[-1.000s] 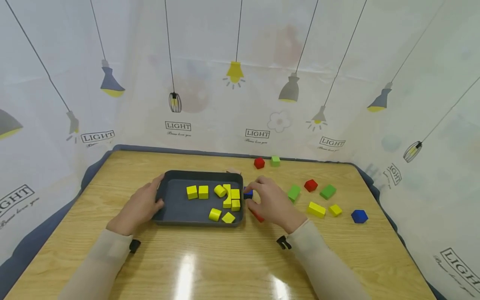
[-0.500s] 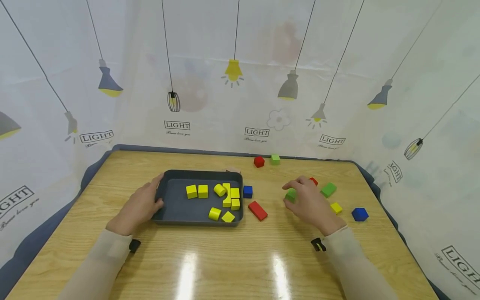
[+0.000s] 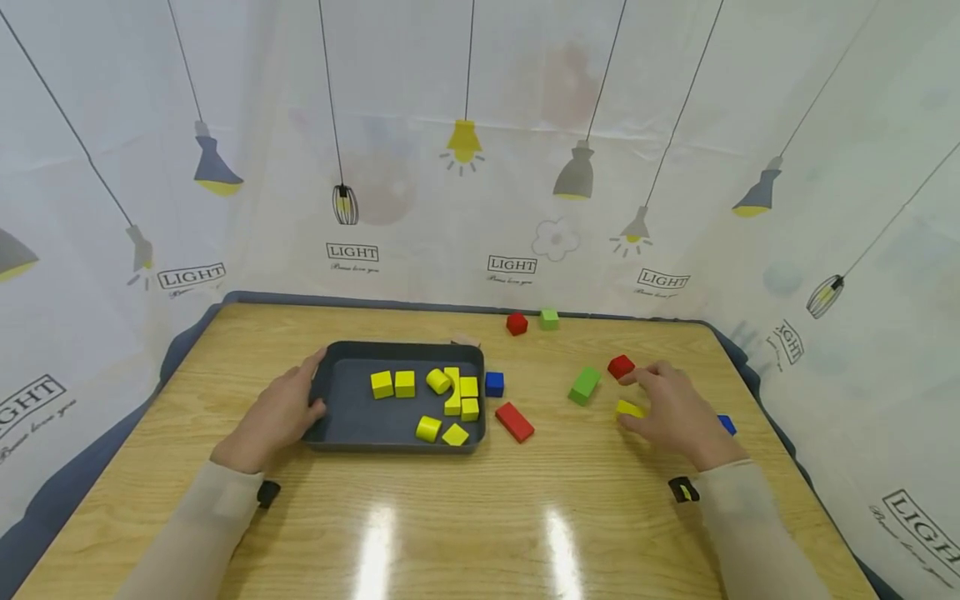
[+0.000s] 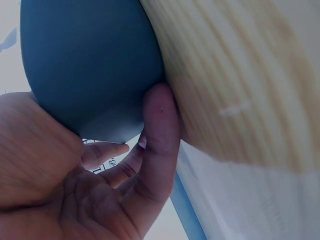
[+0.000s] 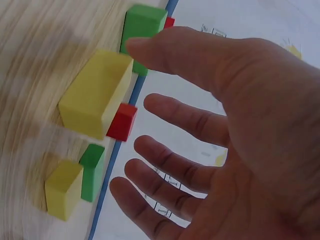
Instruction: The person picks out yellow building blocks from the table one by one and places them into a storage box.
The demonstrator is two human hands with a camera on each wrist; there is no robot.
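My left hand (image 3: 272, 421) grips the left end of a dark grey tray (image 3: 356, 421), its thumb and fingers around the tray's side (image 4: 90, 65) in the left wrist view. Several yellow blocks (image 3: 405, 384) lie in the tray, most of them toward its right end. Over the right part of the table, my right hand (image 3: 675, 417) has its fingers spread and holds nothing. Between its thumb and fingertips sits a long yellow block (image 5: 92, 95), partly covered by the hand in the head view. A smaller yellow block (image 5: 62, 190) lies farther along.
Beside the tray's right wall are a blue cube (image 3: 494, 384) and a red flat block (image 3: 514, 422). A green block (image 3: 584, 386) and a red block (image 3: 621, 367) lie left of and behind my right hand. Another red block (image 3: 517, 324) and a light green cube (image 3: 549, 319) sit at the back edge.
My right hand has moved right from the blue cube by the tray, past the green block, to the long yellow block. The left hand has stayed on the tray.
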